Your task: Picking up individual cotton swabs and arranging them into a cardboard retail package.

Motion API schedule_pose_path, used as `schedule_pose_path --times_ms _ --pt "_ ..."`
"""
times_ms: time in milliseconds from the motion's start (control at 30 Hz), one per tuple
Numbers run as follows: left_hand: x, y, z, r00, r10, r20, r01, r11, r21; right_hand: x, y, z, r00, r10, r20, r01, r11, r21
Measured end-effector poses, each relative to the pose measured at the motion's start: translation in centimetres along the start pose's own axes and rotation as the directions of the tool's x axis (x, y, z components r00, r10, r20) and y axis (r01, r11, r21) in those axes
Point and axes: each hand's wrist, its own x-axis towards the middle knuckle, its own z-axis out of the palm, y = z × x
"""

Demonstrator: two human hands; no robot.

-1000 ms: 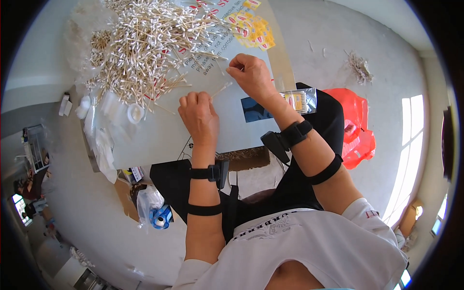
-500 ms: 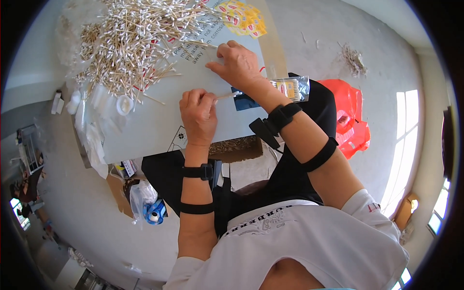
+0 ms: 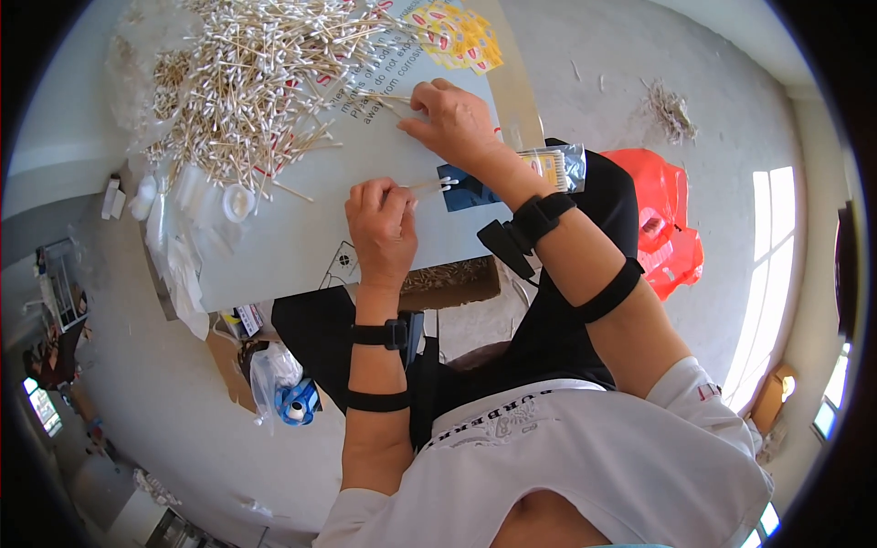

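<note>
My left hand [image 3: 381, 228] is closed, thumb against fingers, over the near part of the table. Cotton swabs [image 3: 446, 184] stick out of its pinch to the right, white tips showing. My right hand [image 3: 454, 121] hovers farther right, thumb and forefinger apart. Just left of its forefinger, loose swabs [image 3: 388, 98] lie on the table; whether the finger touches them I cannot tell. A large heap of cotton swabs [image 3: 247, 91] covers the table's far left. Partly behind my right forearm lies a clear packet of swabs with a yellow label [image 3: 553, 170], beside a dark blue patch [image 3: 468, 190].
Yellow printed cards [image 3: 464, 36] are spread at the table's far right. A small round white container [image 3: 238, 202] and plastic bags [image 3: 178, 260] sit at the left edge. Below the near edge is a cardboard box [image 3: 452, 283] with swabs. A red bag [image 3: 662, 219] is at right.
The swabs in my left hand now show two separate tips. My right hand has shifted slightly right and down, its thumb still apart from the forefinger. The view has moved slightly.
</note>
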Motion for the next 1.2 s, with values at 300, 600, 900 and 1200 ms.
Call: schedule_pose_path --times_ms 300,600,900,1200 --pt "-0.2 -0.9 0.8 0.996 -0.081 -0.033 0.081 0.997 -0.006 -0.5 -0.2 -0.5 0.967 -0.064 0.248 0.077 0.996 -0.042" --pt "1.8 -0.4 0.6 0.997 -0.054 -0.057 0.057 0.996 0.067 1.5 0.9 -0.5 0.999 0.048 -0.004 -0.047 0.992 0.12" --pt "2.3 -1.3 0.2 0.977 -0.006 0.214 -0.033 0.984 0.176 2.9 1.6 0.9 0.996 -0.086 0.021 0.087 0.995 -0.057" --pt "1.1 -0.8 0.1 0.992 0.006 0.127 -0.022 0.993 0.12 2.7 2.3 0.7 1.0 -0.018 0.014 0.019 0.999 -0.032"
